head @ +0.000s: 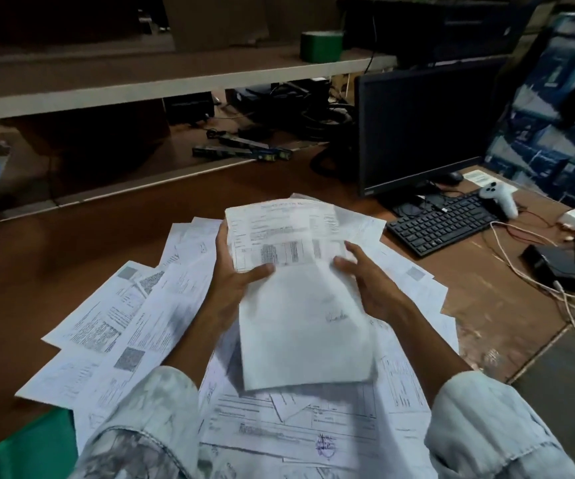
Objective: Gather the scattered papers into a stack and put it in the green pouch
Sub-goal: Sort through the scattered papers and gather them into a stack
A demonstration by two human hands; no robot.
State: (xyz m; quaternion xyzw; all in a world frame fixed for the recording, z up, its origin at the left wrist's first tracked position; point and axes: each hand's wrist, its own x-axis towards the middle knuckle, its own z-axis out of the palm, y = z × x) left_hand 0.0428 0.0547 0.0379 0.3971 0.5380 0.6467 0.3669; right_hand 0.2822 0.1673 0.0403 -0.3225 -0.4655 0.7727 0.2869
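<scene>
A stack of white printed papers [299,305] is held above the brown desk [71,243], tilted toward me. My left hand [234,271] grips its left edge, thumb on top. My right hand [365,274] touches the right edge with fingers partly spread; how firmly it holds is unclear. Several loose papers [123,323] lie scattered on the desk below and around both arms. A corner of the green pouch [26,447] shows at the bottom left, partly under the papers and my left sleeve.
A dark monitor [427,129] and black keyboard [441,223] stand to the right. A white controller [500,198], cables [562,295] and dark devices [562,261] lie at the far right. A shelf [141,84] runs along the back, with a green tape roll [320,46].
</scene>
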